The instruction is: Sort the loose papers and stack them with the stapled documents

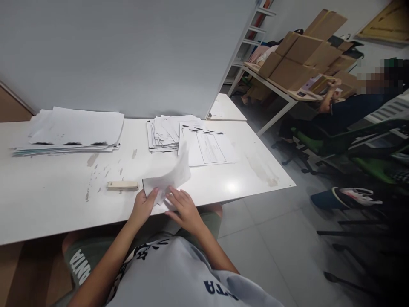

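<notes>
A white sheet of paper [172, 177] is bent upward over the table's front edge, its far corner lifted and curled. My left hand [143, 207] grips its near left part, with the thumb on top. Across the sheet's near right part lie the fingers of my right hand [184, 209], stretched out, with the thumb apart and nothing clasped between them. Left of my hands rests a slim beige object [122, 185], shaped like a stapler. Just beyond the held sheet are a printed sheet with a framed box [212, 149] and a stack of smaller papers [164, 132].
A larger paper stack [76, 125] sits at the back left of the white table [64, 183], against a grey partition [121, 55]. On the right, cardboard boxes [297, 53] cover another table. A seated person [354, 108] and a blue bin [329, 199] are also there.
</notes>
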A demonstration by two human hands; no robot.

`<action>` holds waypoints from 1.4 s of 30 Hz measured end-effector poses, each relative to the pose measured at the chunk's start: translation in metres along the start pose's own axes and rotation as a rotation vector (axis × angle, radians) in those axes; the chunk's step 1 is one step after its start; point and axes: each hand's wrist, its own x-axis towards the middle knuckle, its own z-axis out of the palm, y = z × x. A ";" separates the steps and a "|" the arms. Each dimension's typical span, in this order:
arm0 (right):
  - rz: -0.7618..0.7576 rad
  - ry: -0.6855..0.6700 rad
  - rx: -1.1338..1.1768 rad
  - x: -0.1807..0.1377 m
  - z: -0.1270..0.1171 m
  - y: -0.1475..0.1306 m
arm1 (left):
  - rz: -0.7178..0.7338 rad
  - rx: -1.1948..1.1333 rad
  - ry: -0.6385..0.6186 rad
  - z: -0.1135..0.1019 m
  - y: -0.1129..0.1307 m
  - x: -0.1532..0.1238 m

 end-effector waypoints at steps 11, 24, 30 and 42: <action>0.588 0.425 0.664 0.014 -0.045 0.038 | 0.133 0.229 -0.150 -0.019 -0.013 -0.008; 0.771 0.401 0.870 -0.004 -0.038 0.026 | 0.045 0.458 -0.014 -0.031 -0.010 -0.036; 0.867 0.191 0.811 -0.009 -0.033 0.025 | -0.154 0.449 -0.085 -0.038 0.018 -0.048; 0.940 0.123 0.734 0.018 -0.021 0.050 | -0.201 0.658 -0.106 -0.048 0.013 -0.024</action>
